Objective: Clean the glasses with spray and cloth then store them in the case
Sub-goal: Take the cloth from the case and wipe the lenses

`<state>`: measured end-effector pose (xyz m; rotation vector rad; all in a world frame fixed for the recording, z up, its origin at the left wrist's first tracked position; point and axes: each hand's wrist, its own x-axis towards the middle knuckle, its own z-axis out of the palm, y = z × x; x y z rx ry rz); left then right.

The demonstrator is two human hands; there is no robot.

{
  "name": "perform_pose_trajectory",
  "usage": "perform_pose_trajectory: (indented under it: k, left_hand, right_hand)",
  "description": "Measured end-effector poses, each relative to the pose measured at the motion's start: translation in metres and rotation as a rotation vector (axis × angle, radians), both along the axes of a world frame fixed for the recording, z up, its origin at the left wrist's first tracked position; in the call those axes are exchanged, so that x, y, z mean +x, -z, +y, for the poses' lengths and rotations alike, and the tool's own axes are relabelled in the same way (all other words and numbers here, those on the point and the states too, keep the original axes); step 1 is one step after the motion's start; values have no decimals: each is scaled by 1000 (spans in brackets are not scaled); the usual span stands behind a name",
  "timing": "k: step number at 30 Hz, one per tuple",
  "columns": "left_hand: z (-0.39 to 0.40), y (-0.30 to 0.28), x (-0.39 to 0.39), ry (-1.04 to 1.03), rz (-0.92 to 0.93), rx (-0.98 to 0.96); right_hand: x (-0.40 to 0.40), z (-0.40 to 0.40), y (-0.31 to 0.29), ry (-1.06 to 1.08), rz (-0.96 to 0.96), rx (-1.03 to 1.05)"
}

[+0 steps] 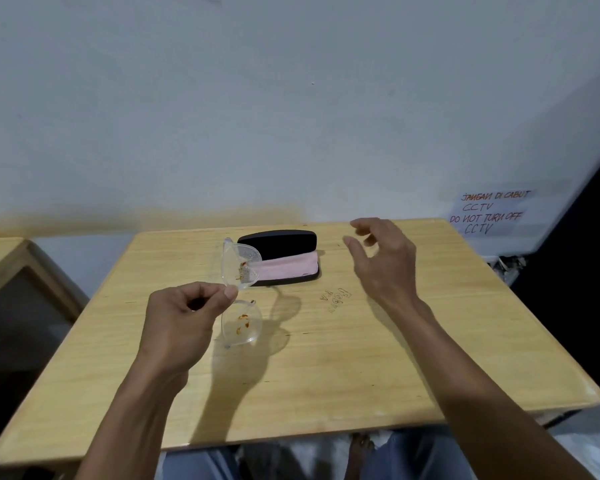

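The left hand pinches the stained clear glasses above the tabletop; the right hand hovers spread, empty, near the open case with the pink cloth. I think it should take the cloth gently, keeping the lenses steady.

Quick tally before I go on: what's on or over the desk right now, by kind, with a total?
Glasses, clear frame with orange smears, pinched in the left hand: 1
Case, black, open: 1
Cloth, pink, lying in the case: 1
Spray bottle: 0 in view
Hands: 2; the right hand hovers open near the case
Total things, hands aside: 3
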<state>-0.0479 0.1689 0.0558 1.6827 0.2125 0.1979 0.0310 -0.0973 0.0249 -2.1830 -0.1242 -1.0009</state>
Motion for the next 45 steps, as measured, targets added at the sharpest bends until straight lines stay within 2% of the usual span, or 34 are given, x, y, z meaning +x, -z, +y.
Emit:
perform_pose_trajectory:
  k: [3,6,9,18,25,29,33,41,45]
  left_hand:
    - [7,0,-1,-7,1,-9]
    - [14,1,-2,-7,3,-13]
    - [20,2,-2,-11,6,-11]
    - [27,7,6,-10,26,-9]
    - [25,6,8,-4,12,-9]
    - [24,4,6,-7,7,-7]
    - [21,0,2,5,8,16]
    - [0,-7,-13,71,-26,94]
    - [-14,-10,-21,64,-47,118]
  right_hand:
    - [6,21,7,-95,181,22]
    - [18,35,19,-40,402,-11]
    - [32,44,29,36,549,75]
    - [58,57,50,230,646,184]
    - [59,60,52,237,625,258]
    - [47,60,52,159,531,354]
    - [22,63,29,-31,422,461]
    - [-25,68,-64,-351,556,744]
    - [-55,67,-88,-488,558,681]
